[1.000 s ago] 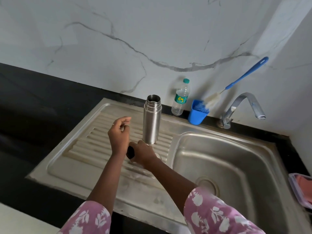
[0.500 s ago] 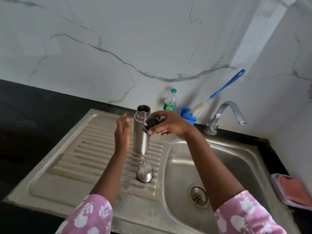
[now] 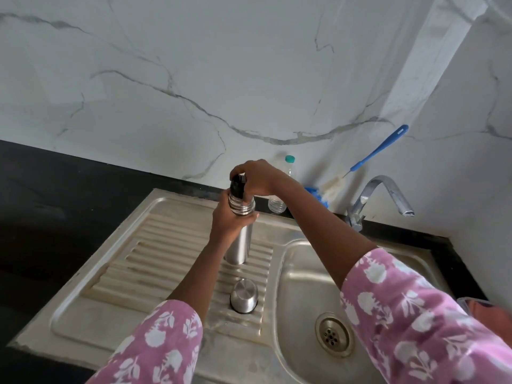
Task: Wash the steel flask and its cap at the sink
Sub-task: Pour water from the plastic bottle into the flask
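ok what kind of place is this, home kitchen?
Most likely a home kitchen: a steel sink with ribbed drainboard set in a dark counter, a tap against a marble-look wall, and a bottle brush by the basin.

Upright steel flask (image 3: 240, 245); inverted cap (image 3: 243, 295) nearby

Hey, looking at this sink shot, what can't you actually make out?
All in the head view:
- Black stopper: mostly covered by the right hand; whether seated is unclear.
- Plastic bottle label: behind that forearm.
- Blue cup: mostly hidden too.
- Container at right: cut by the frame edge.
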